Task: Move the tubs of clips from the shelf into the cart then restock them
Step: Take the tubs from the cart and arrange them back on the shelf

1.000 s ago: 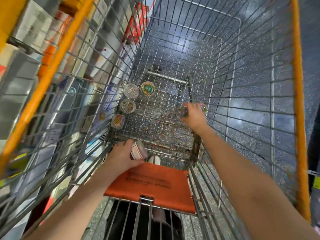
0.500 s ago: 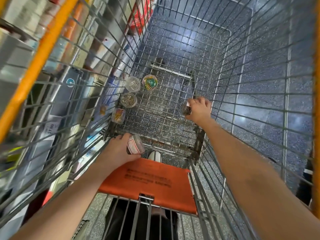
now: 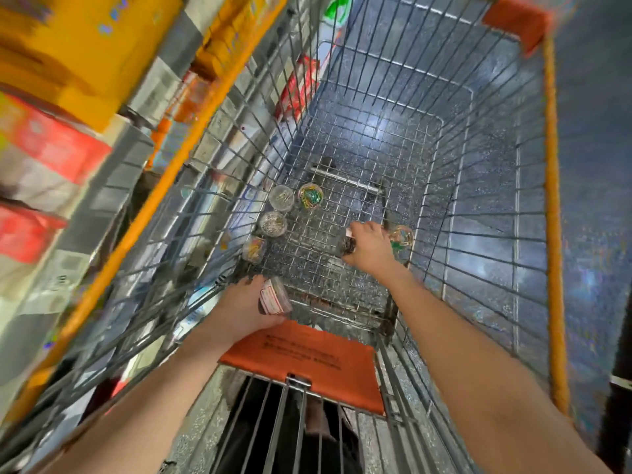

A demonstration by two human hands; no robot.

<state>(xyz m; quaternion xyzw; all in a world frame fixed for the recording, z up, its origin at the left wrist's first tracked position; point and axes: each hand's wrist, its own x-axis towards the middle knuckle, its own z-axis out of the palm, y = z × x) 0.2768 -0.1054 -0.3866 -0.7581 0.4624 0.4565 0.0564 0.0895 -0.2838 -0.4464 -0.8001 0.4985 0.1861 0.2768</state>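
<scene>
Both my arms reach down into the wire cart [image 3: 455, 186]. My left hand [image 3: 244, 307] grips a clear tub with a white label [image 3: 273, 297] near the cart's near end. My right hand [image 3: 367, 246] holds a tub of dark clips [image 3: 347, 246] low over the cart floor. Right beside that hand lies a tub of coloured clips [image 3: 403, 237]. Several more tubs stand along the left side of the floor: two with silver clips [image 3: 281, 198] [image 3: 272, 223], one with coloured clips [image 3: 310, 196], and one with yellow clips [image 3: 254, 248].
Shelves with yellow and red boxes [image 3: 61, 107] run along the left, blurred. The cart's orange rim [image 3: 552, 234] frames both sides. An orange child-seat flap [image 3: 307, 360] lies under my forearms. Speckled dark floor [image 3: 598, 148] shows through the mesh.
The view has swung up and left, blurring the shelves. My right hand has shifted slightly toward the middle, uncovering the coloured-clip tub beside it. My left hand keeps its tub.
</scene>
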